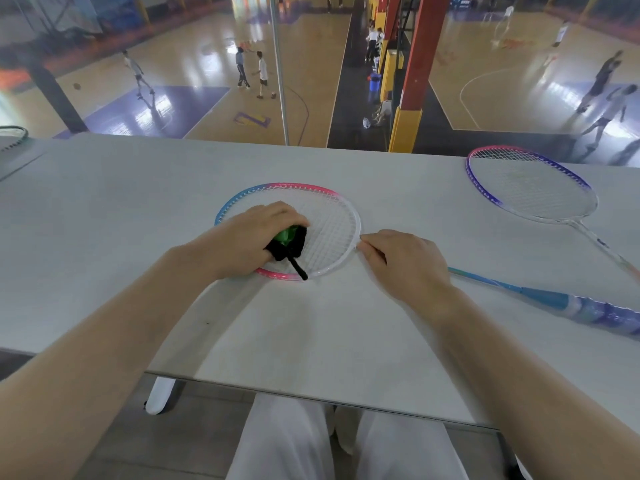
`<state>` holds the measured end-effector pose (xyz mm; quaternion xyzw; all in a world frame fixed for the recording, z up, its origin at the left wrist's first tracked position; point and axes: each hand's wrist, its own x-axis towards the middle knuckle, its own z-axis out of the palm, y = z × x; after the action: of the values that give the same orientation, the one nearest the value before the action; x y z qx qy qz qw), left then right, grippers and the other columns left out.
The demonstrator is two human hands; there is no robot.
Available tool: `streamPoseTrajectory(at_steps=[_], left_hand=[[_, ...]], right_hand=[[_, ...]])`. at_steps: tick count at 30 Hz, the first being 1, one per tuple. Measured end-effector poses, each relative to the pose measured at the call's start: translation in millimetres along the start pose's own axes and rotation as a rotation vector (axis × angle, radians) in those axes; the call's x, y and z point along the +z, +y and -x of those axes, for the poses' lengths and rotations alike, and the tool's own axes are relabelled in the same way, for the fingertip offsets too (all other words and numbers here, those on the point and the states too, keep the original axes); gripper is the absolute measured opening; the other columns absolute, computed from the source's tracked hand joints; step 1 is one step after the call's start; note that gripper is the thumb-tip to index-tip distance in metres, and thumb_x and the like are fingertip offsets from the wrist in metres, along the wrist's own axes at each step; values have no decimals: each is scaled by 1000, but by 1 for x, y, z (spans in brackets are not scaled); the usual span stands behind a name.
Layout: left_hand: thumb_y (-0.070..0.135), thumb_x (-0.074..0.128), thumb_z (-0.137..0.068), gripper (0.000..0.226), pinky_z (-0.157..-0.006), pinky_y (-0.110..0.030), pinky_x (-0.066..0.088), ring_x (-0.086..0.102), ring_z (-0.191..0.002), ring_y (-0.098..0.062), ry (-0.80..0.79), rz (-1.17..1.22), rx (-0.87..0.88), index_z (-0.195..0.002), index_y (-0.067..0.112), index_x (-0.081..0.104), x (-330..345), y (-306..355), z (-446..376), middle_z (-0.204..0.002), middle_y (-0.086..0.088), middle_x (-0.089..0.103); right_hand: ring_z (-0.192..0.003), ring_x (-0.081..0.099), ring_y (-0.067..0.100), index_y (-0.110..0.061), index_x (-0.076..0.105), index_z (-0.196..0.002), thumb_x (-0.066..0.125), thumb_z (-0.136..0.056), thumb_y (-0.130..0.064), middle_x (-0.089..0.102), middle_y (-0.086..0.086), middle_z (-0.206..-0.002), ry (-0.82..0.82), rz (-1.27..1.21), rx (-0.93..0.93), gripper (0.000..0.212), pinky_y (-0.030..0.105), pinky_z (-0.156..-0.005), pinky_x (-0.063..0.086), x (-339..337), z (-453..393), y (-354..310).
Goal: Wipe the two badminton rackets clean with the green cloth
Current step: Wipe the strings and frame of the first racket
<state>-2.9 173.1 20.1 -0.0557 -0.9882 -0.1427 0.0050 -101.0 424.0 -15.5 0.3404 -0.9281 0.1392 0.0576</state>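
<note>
A racket with a pink, blue and white frame [332,216] lies flat on the grey table [138,202], its teal shaft and wrapped grip [588,308] running off to the right. My left hand [249,237] grips a bunched green cloth [286,235] with black edging and a black strap, pressed onto the strings near the left of the head. At the head's throat, my right hand [408,263] pinches the white frame. A second racket [530,185] with a purple and pink frame lies at the far right, untouched.
The table's near edge [311,393] runs just above my white-trousered knees. Part of a dark racket head [14,135] shows at the far left edge. Beyond the table's far edge, glass overlooks sports courts below with several people.
</note>
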Motion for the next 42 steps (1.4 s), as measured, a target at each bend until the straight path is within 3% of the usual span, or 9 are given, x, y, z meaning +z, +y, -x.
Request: streamPoseTrajectory(at_steps=[4,9,14,17,23,30,34,42], left_hand=[[-5,55,-75,51,-94,-40,43,50,-103,-17,-7,-89,27,-112,30,60,-3,2,-13,-113,11,55],[3,61,-82,32,-87,-39,47,51,-96,-16,126,-120,-4,-100,29,59,3,-6,-50,-104,11,55],[2,58,-85,29,-81,-37,44,53,-99,-26,198,-191,-65,-107,20,61,2,-5,-100,-110,-2,59],[-1,55,-82,34,-84,-36,43,55,-102,-26,154,-92,-97,-105,21,64,-1,-11,-115,-109,-1,60],[-3,54,-77,42,-86,-34,43,53,-100,-20,89,-8,-126,-106,25,65,-8,-13,-81,-100,8,56],[-4,53,-71,46,-92,-37,46,55,-103,-15,69,43,-154,-104,25,66,-6,12,5,-106,9,62],[-3,54,-75,43,-92,-32,45,54,-102,-10,23,80,-186,-104,27,65,-7,23,46,-106,14,60],[-1,58,-76,41,-89,-36,45,53,-102,-18,171,-15,-266,-108,25,62,-3,-5,18,-110,7,59]], right_hand=[[-78,56,19,-24,59,-83,35,-101,-41,55,-6,-79,9,2,-6,35,35,-69,47,1,0,0],[-76,56,20,-24,60,-83,36,-102,-41,53,-6,-76,9,8,-24,35,35,-68,46,0,0,0],[-76,56,19,-25,62,-88,34,-102,-42,53,-8,-78,-4,8,-30,35,33,-65,41,0,-1,1],[-81,59,20,-27,64,-92,32,-102,-43,58,-7,-83,1,-7,-16,37,35,-69,46,0,-2,1],[-82,59,21,-28,65,-93,33,-102,-43,59,-6,-84,-8,-8,-2,37,34,-69,46,0,-2,-2],[-83,59,22,-26,65,-89,36,-101,-38,59,-5,-84,0,-5,9,34,34,-67,43,0,-1,-1],[-84,58,20,-27,66,-91,36,-100,-40,60,-7,-84,-14,-16,7,34,34,-69,44,-1,-1,-1],[-79,57,19,-26,65,-89,36,-101,-40,58,-6,-80,-13,-12,-12,35,35,-70,48,-1,-1,0]])
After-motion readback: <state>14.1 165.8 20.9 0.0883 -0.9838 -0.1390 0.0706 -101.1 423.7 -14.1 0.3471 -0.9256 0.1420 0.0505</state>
